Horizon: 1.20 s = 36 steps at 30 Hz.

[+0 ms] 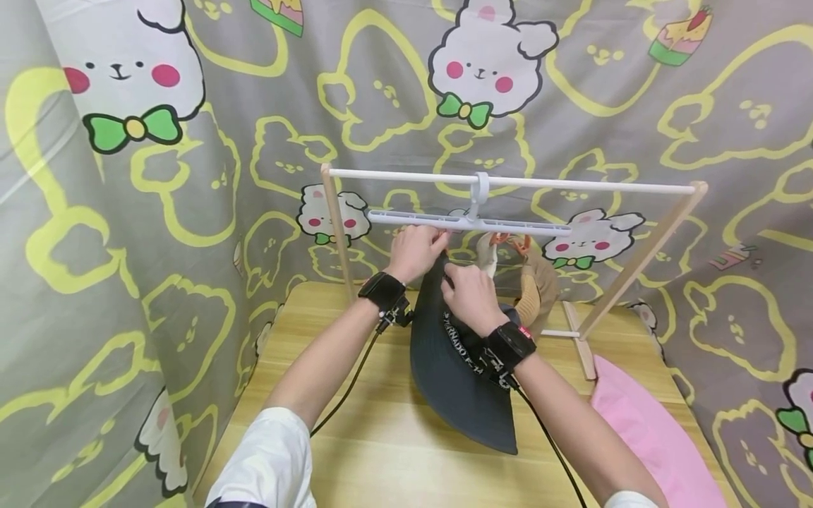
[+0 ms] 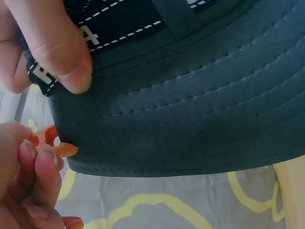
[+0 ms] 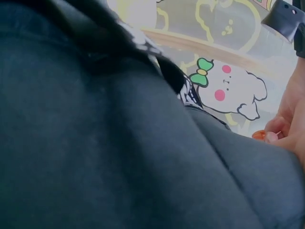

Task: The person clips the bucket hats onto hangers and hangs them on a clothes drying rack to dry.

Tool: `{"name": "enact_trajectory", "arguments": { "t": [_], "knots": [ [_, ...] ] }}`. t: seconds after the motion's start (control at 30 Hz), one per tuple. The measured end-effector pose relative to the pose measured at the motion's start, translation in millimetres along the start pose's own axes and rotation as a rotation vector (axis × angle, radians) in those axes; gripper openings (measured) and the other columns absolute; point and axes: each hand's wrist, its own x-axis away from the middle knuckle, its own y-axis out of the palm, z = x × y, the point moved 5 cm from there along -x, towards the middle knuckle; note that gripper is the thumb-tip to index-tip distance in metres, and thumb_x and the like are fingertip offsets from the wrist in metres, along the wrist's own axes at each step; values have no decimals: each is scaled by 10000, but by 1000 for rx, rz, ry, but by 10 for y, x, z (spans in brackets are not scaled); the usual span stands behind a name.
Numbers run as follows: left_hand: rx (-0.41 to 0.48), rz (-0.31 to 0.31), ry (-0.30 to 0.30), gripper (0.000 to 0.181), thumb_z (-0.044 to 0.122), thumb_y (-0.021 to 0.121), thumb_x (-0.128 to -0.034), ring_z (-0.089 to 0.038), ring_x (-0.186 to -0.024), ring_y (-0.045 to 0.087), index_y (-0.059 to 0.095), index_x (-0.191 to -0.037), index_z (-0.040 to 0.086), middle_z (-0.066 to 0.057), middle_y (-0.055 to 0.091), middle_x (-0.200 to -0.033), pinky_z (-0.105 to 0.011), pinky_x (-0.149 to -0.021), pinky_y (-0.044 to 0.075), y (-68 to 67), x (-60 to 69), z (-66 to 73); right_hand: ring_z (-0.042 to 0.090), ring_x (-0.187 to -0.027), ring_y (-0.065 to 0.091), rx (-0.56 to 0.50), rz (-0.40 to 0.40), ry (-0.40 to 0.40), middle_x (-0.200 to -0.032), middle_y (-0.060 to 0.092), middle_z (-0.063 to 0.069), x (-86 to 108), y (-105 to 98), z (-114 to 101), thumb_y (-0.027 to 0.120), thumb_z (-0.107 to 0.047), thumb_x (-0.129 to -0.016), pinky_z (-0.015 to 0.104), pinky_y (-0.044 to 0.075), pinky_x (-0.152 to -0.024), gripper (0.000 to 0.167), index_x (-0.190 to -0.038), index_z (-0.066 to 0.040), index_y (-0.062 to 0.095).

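A dark wide-brimmed hat (image 1: pixel 438 374) with white lettering round its band hangs tilted below a pale clip hanger (image 1: pixel 413 219). My left hand (image 1: pixel 416 252) is just under the hanger's left arm. It pinches an orange clip (image 2: pixel 66 150), whose tip lies over the corner of the brim. My right hand (image 1: pixel 471 295) grips the hat near that corner, its thumb (image 2: pixel 76 78) pressed on the fabric in the left wrist view. The hat fills most of the right wrist view and hides the right fingers there.
The hanger hooks over the white rod (image 1: pixel 584 185) of a wooden rack. Behind the right hand, a tan item (image 1: pixel 543 286) hangs below orange clips (image 1: pixel 522 245). Pink fabric (image 1: pixel 654 430) lies on the wooden table (image 1: pixel 362 451) at right. Patterned curtains (image 1: pixel 394 85) surround the table.
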Motion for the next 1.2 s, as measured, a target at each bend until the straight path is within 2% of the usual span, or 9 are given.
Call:
{"name": "enact_trajectory", "arguments": {
  "t": [0.33, 0.57, 0.67, 0.93, 1.07, 1.2],
  "knots": [
    [-2, 25, -3, 385, 417, 579, -1070, -194, -558, 538, 657, -752, 214, 16, 561, -602, -321, -507, 320, 39, -29, 22, 331, -569, 585, 41, 33, -37, -616, 567, 65, -64, -42, 46, 644, -74, -957, 488, 455, -521, 303, -699, -129, 495],
    [-3, 24, -5, 402, 440, 565, -1070, -195, -565, 536, 635, -754, 201, 14, 546, -609, -315, -518, 325, 43, -31, 32, 335, -538, 570, 41, 154, -83, -596, 534, 64, -13, -32, 13, 616, -67, -960, 487, 414, -488, 280, -726, -120, 471],
    [-15, 27, -13, 375, 421, 570, -1065, -200, -589, 560, 649, -765, 211, 18, 572, -624, -330, -531, 355, 47, -27, 30, 342, -543, 584, 35, 181, -79, -600, 546, 64, -7, -16, 17, 611, -85, -962, 494, 418, -491, 274, -727, -122, 477],
    [-26, 18, -36, 351, 415, 569, -1050, -221, -635, 611, 651, -763, 229, 24, 609, -649, -390, -572, 447, 66, -7, 32, 363, -567, 595, 22, 200, -34, -642, 582, 92, -1, -10, 33, 591, -115, -994, 506, 418, -499, 269, -742, -115, 496],
    [-33, 24, -43, 390, 458, 563, -1042, -204, -615, 602, 637, -732, 232, 41, 603, -634, -376, -560, 442, 92, 0, 5, 353, -561, 597, 46, 194, -34, -657, 597, 92, 9, -13, 21, 604, -127, -1002, 497, 418, -485, 263, -759, -114, 505],
    [-28, 31, -78, 463, 509, 555, -1041, -184, -579, 579, 606, -688, 214, 46, 594, -612, -354, -537, 412, 107, 11, -51, 349, -556, 592, 70, 178, -35, -650, 582, 94, 15, -20, 0, 652, -165, -1008, 495, 423, -481, 259, -792, -105, 522]
  ]
}}
